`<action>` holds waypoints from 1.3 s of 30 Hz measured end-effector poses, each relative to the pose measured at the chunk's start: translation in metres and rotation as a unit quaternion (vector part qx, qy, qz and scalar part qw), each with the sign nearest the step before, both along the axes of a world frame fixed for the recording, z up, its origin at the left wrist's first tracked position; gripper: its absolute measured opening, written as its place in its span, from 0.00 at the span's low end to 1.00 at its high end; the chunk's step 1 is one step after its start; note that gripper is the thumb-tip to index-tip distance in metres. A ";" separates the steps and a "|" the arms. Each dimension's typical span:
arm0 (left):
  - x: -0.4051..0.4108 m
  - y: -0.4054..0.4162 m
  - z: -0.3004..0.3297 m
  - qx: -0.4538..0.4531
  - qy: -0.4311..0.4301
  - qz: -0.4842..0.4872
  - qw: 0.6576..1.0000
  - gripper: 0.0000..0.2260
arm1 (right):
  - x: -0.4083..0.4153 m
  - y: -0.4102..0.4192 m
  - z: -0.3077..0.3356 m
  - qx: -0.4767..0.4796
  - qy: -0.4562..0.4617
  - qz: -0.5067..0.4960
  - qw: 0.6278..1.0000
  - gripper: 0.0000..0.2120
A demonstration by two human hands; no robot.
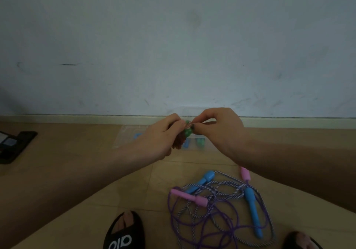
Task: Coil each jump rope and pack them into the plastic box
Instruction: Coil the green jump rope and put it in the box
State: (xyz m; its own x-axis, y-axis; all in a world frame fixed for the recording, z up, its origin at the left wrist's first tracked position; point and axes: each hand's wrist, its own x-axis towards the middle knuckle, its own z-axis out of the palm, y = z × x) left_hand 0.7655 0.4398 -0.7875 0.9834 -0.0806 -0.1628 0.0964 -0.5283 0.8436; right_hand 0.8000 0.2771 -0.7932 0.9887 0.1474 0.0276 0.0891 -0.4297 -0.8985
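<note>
My left hand [163, 135] grips a green-handled jump rope [187, 130] bundled in its fingers, held above the floor. My right hand [217, 127] pinches the rope's cord right beside the green handles. Behind the hands a clear plastic box [125, 137] lies on the floor by the wall, with blue and green handles showing inside. On the floor near my feet lie a blue-handled rope [250, 200] with a striped cord and a pink-handled rope [189, 197] with a purple cord, tangled loosely together.
A dark phone or case [13, 144] lies at the far left on the wooden floor. My feet in black slippers [125, 231] are at the bottom edge. A pale wall with a skirting board [77, 119] runs across just behind the box.
</note>
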 end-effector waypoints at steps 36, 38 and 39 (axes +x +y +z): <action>0.015 0.000 -0.014 -0.122 0.082 0.026 0.989 0.17 | 0.011 0.000 -0.002 0.144 0.134 0.010 0.980 0.04; 0.016 0.000 -0.016 -0.125 0.108 0.031 0.986 0.19 | 0.011 0.000 -0.002 0.173 0.157 0.017 0.972 0.05; 0.017 -0.001 -0.017 -0.131 0.120 0.036 0.984 0.19 | 0.011 -0.001 -0.001 0.186 0.171 0.020 0.967 0.05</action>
